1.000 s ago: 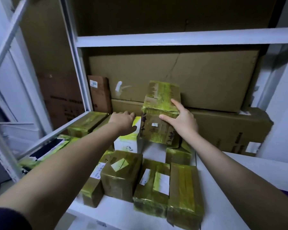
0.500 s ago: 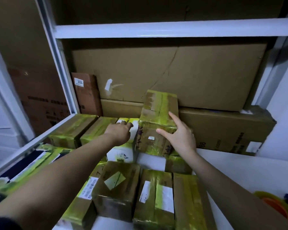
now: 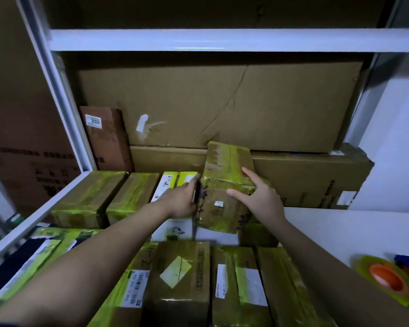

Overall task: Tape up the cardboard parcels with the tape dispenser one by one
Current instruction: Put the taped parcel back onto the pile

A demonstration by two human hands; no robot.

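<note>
A cardboard parcel (image 3: 224, 182) wrapped in yellow-green tape stands on top of other parcels at the back of a white shelf (image 3: 335, 230). My left hand (image 3: 182, 201) lies flat against its left side with fingers straight. My right hand (image 3: 257, 197) holds its right front corner, thumb on the front face and fingers spread over the top. The tape dispenser (image 3: 387, 279), orange and blue with a yellow-green roll, lies on the shelf at the right, apart from both hands.
Several taped parcels (image 3: 182, 279) fill the shelf in front and to the left (image 3: 90, 197). Large brown cartons (image 3: 222, 105) stand against the back. A white shelf board (image 3: 222, 40) runs overhead. A white frame post (image 3: 57, 95) stands at the left.
The camera has moved closer and lower, bringing the tape dispenser into view. My left hand shifted right, from the white box onto the parcel's left side. My right hand stays on the parcel.
</note>
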